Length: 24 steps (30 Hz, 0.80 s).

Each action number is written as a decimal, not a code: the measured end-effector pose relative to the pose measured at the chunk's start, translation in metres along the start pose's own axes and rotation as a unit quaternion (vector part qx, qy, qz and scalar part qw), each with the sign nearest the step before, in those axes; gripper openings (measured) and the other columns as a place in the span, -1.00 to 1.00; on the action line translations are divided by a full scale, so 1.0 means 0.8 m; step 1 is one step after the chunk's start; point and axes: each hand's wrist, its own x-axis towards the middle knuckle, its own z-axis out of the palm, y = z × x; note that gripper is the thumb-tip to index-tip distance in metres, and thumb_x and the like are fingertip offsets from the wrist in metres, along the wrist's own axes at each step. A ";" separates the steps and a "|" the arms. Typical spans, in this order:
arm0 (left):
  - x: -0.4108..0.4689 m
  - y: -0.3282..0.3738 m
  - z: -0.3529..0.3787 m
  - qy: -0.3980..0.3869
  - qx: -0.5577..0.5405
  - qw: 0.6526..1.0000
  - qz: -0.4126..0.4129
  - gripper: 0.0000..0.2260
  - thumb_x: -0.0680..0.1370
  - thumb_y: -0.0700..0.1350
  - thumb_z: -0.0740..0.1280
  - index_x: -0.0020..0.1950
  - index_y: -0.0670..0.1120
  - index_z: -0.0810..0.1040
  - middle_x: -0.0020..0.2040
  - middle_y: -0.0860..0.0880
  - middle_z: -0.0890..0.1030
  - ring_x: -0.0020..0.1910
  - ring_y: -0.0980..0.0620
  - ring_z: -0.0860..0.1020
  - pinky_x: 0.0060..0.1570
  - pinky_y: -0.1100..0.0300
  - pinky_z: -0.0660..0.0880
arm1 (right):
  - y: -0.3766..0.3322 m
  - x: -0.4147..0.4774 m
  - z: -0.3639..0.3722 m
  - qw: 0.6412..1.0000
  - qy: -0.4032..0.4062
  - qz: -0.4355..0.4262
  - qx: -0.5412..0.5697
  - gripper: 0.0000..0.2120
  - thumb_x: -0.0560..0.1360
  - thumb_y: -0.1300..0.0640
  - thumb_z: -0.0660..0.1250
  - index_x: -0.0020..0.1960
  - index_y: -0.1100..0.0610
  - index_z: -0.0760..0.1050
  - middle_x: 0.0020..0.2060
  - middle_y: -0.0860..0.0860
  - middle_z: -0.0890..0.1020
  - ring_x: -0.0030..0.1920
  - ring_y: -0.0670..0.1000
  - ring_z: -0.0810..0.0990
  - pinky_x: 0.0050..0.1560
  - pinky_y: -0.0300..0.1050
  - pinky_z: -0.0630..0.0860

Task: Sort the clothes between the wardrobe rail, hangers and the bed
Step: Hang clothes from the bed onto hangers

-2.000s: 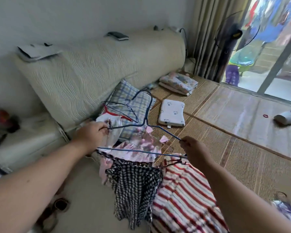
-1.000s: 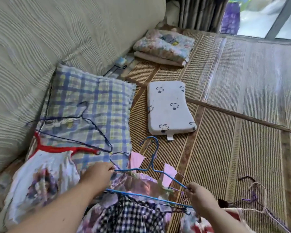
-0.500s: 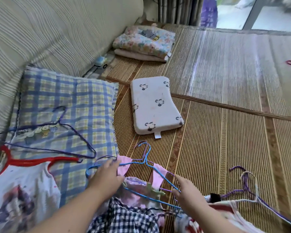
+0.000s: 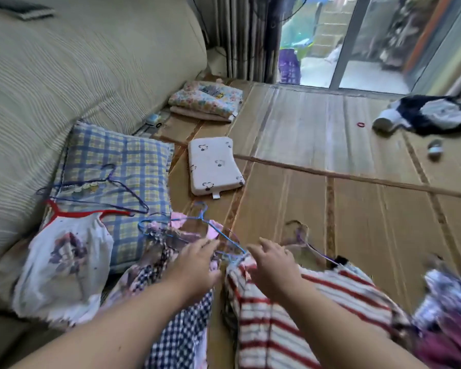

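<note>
A blue wire hanger (image 4: 203,227) carrying a pink garment (image 4: 179,221) and a black-and-white checked garment (image 4: 183,328) lies on the woven bed mat (image 4: 357,209). My left hand (image 4: 197,265) hovers over it with straight fingers. My right hand (image 4: 273,262) is just right of the hanger's corner, fingers loosely spread, above a red-and-white striped garment (image 4: 298,315). Neither hand holds anything. To the left, a white top with red trim (image 4: 64,262) hangs on a dark blue hanger (image 4: 104,193) across a plaid pillow (image 4: 123,158).
A small white pillow (image 4: 213,166) and a folded floral blanket (image 4: 205,99) lie farther up the mat. A purple hanger (image 4: 304,241) and purple clothes (image 4: 453,315) are at the right. Dark clothing (image 4: 431,113) lies near the glass door. The padded headboard (image 4: 64,62) runs along the left.
The blue hanger with its garments came down from the air onto the mat. Both hands let go of its wire and opened. The camera view tilted up and back.
</note>
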 end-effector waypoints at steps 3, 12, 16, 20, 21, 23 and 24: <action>-0.080 0.056 0.002 0.009 0.007 0.999 0.037 -0.39 0.51 0.12 0.24 0.52 0.09 0.13 0.52 0.00 0.18 0.49 -0.04 0.16 0.46 -0.02 0.13 | 0.018 -0.098 -0.014 1.000 0.018 0.001 0.000 -0.51 0.49 -0.02 0.22 0.41 -0.11 0.27 0.44 0.00 0.29 0.42 0.09 0.27 0.40 0.15 0.24; -0.241 0.252 0.066 -0.063 0.042 0.986 0.152 -0.46 0.53 0.13 0.22 0.49 0.10 0.20 0.53 0.03 0.15 0.50 0.01 0.11 0.46 0.01 0.12 | 0.168 -0.381 -0.051 0.993 0.022 0.115 0.022 -0.52 0.49 -0.10 0.24 0.39 -0.13 0.28 0.42 -0.03 0.29 0.43 0.07 0.27 0.37 0.09 0.28; -0.277 0.348 0.102 -0.077 0.019 0.981 0.179 -0.49 0.55 0.11 0.22 0.49 0.07 0.25 0.50 0.01 0.20 0.47 0.01 0.17 0.42 0.16 0.11 | 0.256 -0.472 -0.084 0.979 0.014 0.201 0.022 -0.52 0.49 -0.06 0.25 0.40 -0.14 0.30 0.45 -0.02 0.27 0.43 0.06 0.27 0.35 0.01 0.25; -0.286 0.450 0.146 -0.096 0.008 0.976 0.197 -0.46 0.49 0.16 0.19 0.47 0.09 0.29 0.49 0.03 0.24 0.46 0.02 0.19 0.45 0.15 0.13 | 0.362 -0.543 -0.101 0.968 0.003 0.249 0.037 -0.53 0.50 -0.08 0.23 0.40 -0.13 0.28 0.43 -0.05 0.29 0.40 0.04 0.30 0.33 0.06 0.29; -0.284 0.471 0.154 -0.099 0.008 0.976 0.196 -0.42 0.44 0.19 0.16 0.46 0.10 0.29 0.49 0.03 0.25 0.47 0.03 0.19 0.45 0.13 0.15 | 0.386 -0.553 -0.102 0.967 0.003 0.250 0.044 -0.53 0.50 -0.08 0.23 0.40 -0.12 0.29 0.42 -0.07 0.30 0.39 0.03 0.31 0.32 0.05 0.32; -0.270 0.522 0.178 -0.106 0.012 0.977 0.183 -0.42 0.45 0.21 0.16 0.47 0.11 0.28 0.49 0.03 0.23 0.47 0.02 0.18 0.44 0.12 0.15 | 0.447 -0.568 -0.107 0.967 -0.006 0.251 0.050 -0.52 0.50 -0.08 0.24 0.41 -0.11 0.28 0.42 -0.07 0.29 0.39 0.02 0.32 0.33 0.02 0.33; -0.261 0.547 0.191 -0.107 0.013 0.979 0.171 -0.45 0.50 0.19 0.20 0.47 0.11 0.27 0.49 0.02 0.23 0.47 0.02 0.17 0.44 0.14 0.13 | 0.480 -0.571 -0.111 0.967 -0.017 0.250 0.048 -0.51 0.50 -0.08 0.24 0.42 -0.10 0.27 0.43 -0.07 0.28 0.40 0.02 0.31 0.34 0.00 0.32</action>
